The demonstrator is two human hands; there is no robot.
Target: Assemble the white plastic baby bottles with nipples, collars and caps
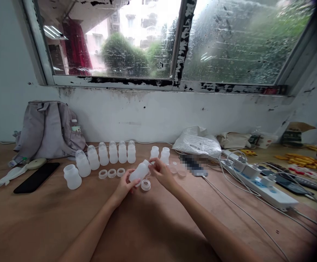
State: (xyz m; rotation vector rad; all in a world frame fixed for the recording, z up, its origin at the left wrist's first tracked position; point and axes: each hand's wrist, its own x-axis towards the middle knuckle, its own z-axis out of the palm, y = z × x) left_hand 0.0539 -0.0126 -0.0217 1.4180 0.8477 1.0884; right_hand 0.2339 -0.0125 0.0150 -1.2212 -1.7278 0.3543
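Observation:
My left hand [126, 185] is wrapped round a frosted white baby bottle [139, 172], which it holds tilted above the table with the mouth up and to the right. At that mouth, the fingers of my right hand [160, 171] are pinched together; what is between them, if anything, is too small to make out. Just below the bottle lies a clear collar ring with a raised centre [145, 185]. More collar rings [112, 173] rest in a row left of my hands. Behind my right hand stand two uncapped bottles, one of them a frosted bottle [165, 155].
Several bottles with clear domed caps [103, 154] line the back left, with an open bottle [72, 177] at the near end. Farther left are a black phone [37, 177] and a grey backpack [49, 127]. On the right lie clear discs [181, 173], a power strip [273, 194] and trailing cables.

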